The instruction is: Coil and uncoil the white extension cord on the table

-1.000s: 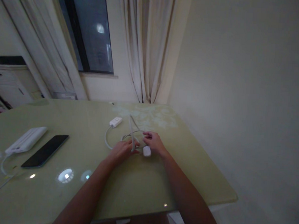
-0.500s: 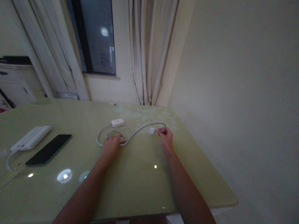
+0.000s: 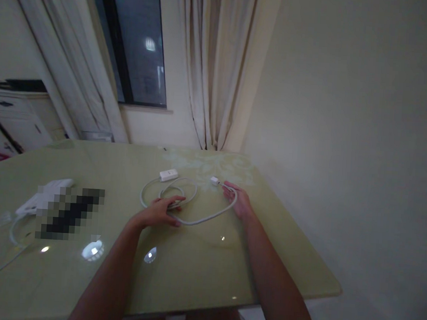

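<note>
White cable's (image 3: 203,221) looped loosely on the bench (image 3: 191,279), with a white box (image 3: 168,175) just behind the coils. Left hand (image 3: 161,212) is over the loops, fingers parted. Right hand's (image 3: 237,199) beside the white plug (image 3: 214,181), cable crossing it, can't tell if it's actually gripping.

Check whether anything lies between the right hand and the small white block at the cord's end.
Nothing visible but the cord itself, which runs from the small white block to the right hand. The left hand and the white box are off to the left, outside that gap.
</note>
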Available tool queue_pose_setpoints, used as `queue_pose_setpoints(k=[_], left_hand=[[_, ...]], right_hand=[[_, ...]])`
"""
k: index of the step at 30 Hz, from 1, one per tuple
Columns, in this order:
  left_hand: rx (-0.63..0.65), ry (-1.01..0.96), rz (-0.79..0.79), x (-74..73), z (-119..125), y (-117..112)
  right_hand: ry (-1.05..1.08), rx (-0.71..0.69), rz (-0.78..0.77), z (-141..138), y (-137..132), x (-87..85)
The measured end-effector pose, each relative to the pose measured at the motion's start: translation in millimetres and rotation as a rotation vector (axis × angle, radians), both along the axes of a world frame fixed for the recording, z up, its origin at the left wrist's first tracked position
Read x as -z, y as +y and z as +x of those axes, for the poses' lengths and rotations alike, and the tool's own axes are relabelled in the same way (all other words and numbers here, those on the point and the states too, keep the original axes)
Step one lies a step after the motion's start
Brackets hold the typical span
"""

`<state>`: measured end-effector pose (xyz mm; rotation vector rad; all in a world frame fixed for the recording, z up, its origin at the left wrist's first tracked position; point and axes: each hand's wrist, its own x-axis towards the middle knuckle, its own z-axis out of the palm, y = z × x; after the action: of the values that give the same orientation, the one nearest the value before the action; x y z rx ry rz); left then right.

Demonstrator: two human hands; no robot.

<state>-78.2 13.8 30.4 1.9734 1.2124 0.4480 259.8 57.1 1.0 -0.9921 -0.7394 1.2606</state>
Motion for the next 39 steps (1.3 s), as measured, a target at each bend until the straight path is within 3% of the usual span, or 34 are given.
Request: queue_pose_setpoints(k=[2,5,8,10,12,16,19,25,28,32,35,39], left_hand=[[0.015,-0.191,-0.046,2.8,-3.7,2.6],[-0.086,-0.319,0.026,10.2,-2.7,9.6],[-0.205,-0.271,0.195,16.1,7.1,14.6],[-0.260,-0.235,0.279,17.2,17.6,13.9],[-0.288,-0.246,0.330,16.2,29.1,9.8],[-0.329,-0.358,0.418,11.6,46.2,-0.4],[-0.397,-0.431,0.465,8.4,47.8,-1.5],[-0.617,-0.466,0.526,5.7,26.7,9.7],[-0.650,-0.207,0.510,12.7,21.3,10.8],[-0.515,0.161,0.476,28.7,25.6,10.0],[-0.444,0.036,0.471,34.7,25.2,14.2],[-0.426,-0.300,0.320,32.6,17.0,20.5]], right_hand=[[0.008,0.086,-0.053,7.5,-0.2,-4.5],[-0.091,0.346,-0.063,19.6,-2.0,-11.9],[-0.366,0.563,0.070,19.2,-11.2,-23.6],[-0.561,0.572,0.213,4.7,-23.1,-33.1],[-0.733,0.409,0.323,-21.2,-39.0,-40.7],[-1.233,-0.200,0.460,-81.3,-70.8,-40.0],[-1.499,-0.419,0.532,-105.1,-80.5,-28.8],[-1.472,-0.430,0.429,-93.1,-69.8,-19.7],[-1.441,-0.429,0.401,-88.4,-70.8,-24.0],[-1.426,-0.546,0.569,-96.6,-81.2,-27.9],[-1.431,-0.659,0.693,-103.8,-86.2,-27.9],[-1.451,-0.641,0.663,-99.7,-84.0,-28.9]])
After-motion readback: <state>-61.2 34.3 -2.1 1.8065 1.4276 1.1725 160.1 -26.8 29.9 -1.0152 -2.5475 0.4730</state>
